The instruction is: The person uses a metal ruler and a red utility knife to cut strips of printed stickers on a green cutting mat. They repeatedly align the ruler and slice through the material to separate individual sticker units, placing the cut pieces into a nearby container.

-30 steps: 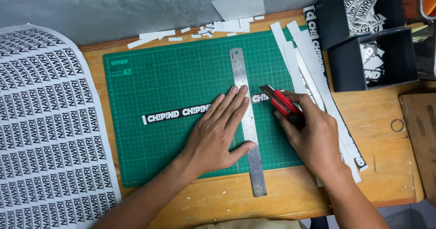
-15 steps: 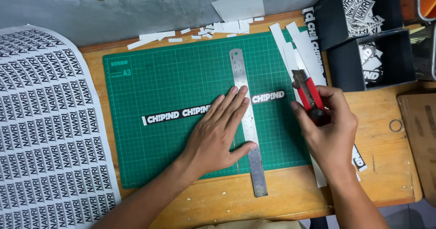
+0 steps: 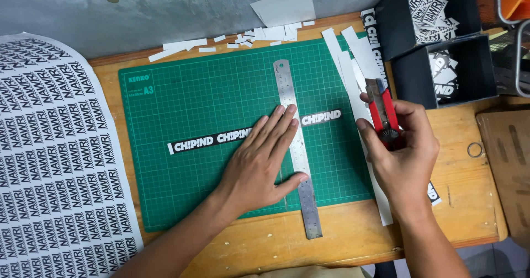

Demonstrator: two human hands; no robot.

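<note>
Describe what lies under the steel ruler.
The steel ruler lies on the green cutting mat, crossing the black sticker strip. Left hand hides where they cross; one cut sticker lies right.

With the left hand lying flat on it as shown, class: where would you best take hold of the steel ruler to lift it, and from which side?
Probably the near end of the steel ruler, coming from the table's front edge. That end juts past the green cutting mat onto bare wood, free of the left hand pressing its middle. It is thin and flat, so pinch its long edges. The right hand holds a red utility knife off to the side.
</note>
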